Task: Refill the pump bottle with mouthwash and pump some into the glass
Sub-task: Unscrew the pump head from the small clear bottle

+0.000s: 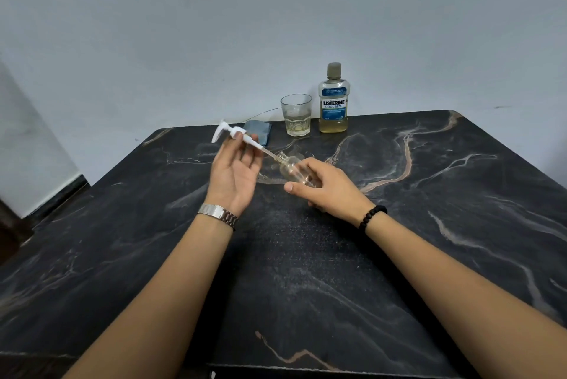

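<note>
One head-worn wide-angle view looks forward and down across the dark marbled counter [399, 225] toward the far wall [276, 10], forearms entering near.

My left hand [234, 174] and my right hand [326, 185] are side by side over the middle of the table [429, 225], near each other. The pump [236, 134] sits in my left fingers, its head beyond and left of that hand, its tube slanting right and down into the neck of the bottle [291, 168], which lies tilted in my right hand. Beyond my left hand, just behind the pump, lies a cloth [262, 130]. Beyond my right hand, at the table's far edge, stands the glass [296, 114], with the mouthwash bottle [333, 99] just to its right.
</note>
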